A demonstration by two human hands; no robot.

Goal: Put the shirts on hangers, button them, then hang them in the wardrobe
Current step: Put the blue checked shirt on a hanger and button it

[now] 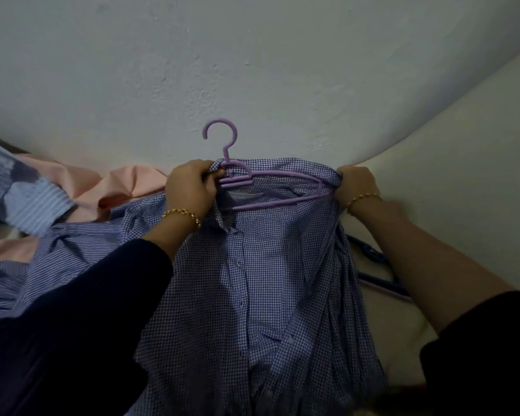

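Note:
A blue-and-white checked shirt (252, 280) lies front up on the bed, its placket open. A purple plastic hanger (270, 180) sits inside the collar, hook pointing at the wall. My left hand (189, 187) grips the collar and the hanger's neck on the left. My right hand (356, 184) grips the shirt's right shoulder over the hanger's right end. Both wrists wear gold bracelets.
A pink shirt (114, 184) and a light blue striped shirt (27, 196) lie crumpled at the left, with another striped blue shirt (57, 259) under my left sleeve. More hangers (382, 277) lie on the cream bedsheet (463, 175) at the right. A pale wall (252, 70) stands behind.

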